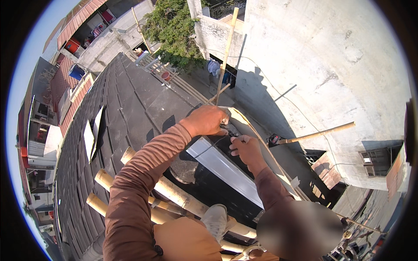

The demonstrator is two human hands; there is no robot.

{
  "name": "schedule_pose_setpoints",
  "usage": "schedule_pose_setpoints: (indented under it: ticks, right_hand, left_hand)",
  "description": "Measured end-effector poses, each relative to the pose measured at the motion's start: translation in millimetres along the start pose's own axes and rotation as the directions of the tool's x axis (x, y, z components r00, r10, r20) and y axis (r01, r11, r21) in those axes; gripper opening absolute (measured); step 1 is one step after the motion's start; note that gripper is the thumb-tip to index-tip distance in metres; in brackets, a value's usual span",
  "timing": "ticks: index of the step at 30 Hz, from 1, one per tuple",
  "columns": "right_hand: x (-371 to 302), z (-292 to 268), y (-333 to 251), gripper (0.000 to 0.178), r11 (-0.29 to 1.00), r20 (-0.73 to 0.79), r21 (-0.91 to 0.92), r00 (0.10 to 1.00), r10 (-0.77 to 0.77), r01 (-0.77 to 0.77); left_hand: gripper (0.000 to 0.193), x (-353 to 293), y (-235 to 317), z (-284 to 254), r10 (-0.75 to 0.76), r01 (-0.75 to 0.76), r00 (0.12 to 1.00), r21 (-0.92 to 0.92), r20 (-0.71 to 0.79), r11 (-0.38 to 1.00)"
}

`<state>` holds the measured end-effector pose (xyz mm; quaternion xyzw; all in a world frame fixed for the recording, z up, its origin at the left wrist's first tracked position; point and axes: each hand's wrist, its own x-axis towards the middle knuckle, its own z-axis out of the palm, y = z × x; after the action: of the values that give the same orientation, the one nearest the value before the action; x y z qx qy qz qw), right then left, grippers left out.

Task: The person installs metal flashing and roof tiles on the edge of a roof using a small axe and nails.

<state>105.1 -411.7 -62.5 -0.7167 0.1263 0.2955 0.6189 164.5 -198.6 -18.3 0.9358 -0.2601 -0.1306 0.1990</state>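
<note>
Both my hands meet at the roof's edge, above the far end of a shiny metal strip [224, 167]. My left hand [208, 122] is closed, its fingers curled down over a small dark item [230, 129] whose kind I cannot make out. Close beside it on the right, my right hand [247, 150] is closed too, thumb and fingers pinched together near the same dark item. What the right fingertips grip is hidden. A thin dark line [211, 147] crosses the strip just below my hands.
Dark roof tiles [126, 95] slope away left, with a bent white sheet [93, 135] on them. Bamboo poles [183, 195] lie under me, by a shoe [214, 222]. Past the edge are a drop, an upright bamboo pole [227, 56], a jutting pole [320, 132] and a pale wall [313, 56].
</note>
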Motion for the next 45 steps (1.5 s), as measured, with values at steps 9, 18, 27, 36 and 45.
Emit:
schedule_pose_setpoints:
  ticks: [9,18,27,36,45]
  right_hand:
    - [-1,0,11,0.032,0.999,0.021,0.035,1.000,-0.020,0.019]
    - [-7,-15,8,0.033,1.000,0.009,0.020,1.000,0.003,-0.004]
    - [-23,-37,21,0.029,0.998,0.001,0.035,0.999,-0.046,0.046]
    - [-131,-71,74,0.031,1.000,0.042,-0.028,0.999,0.005,-0.004]
    - [-244,-96,145,0.030,0.990,-0.137,-0.042,0.983,0.125,-0.132]
  left_hand:
    - [0.024,-28,-24,3,-0.149,0.134,0.988,-0.291,-0.030,0.947]
    - [0.026,-34,-35,8,-0.280,0.224,0.960,-0.534,-0.025,0.815]
    - [0.026,-30,-65,12,-0.240,0.175,0.967,-0.466,-0.083,0.867]
    - [0.025,2,-94,12,-0.337,0.330,0.940,-0.425,0.061,0.843]
    - [0.025,63,-54,-21,-0.311,0.312,0.936,0.022,0.163,0.950]
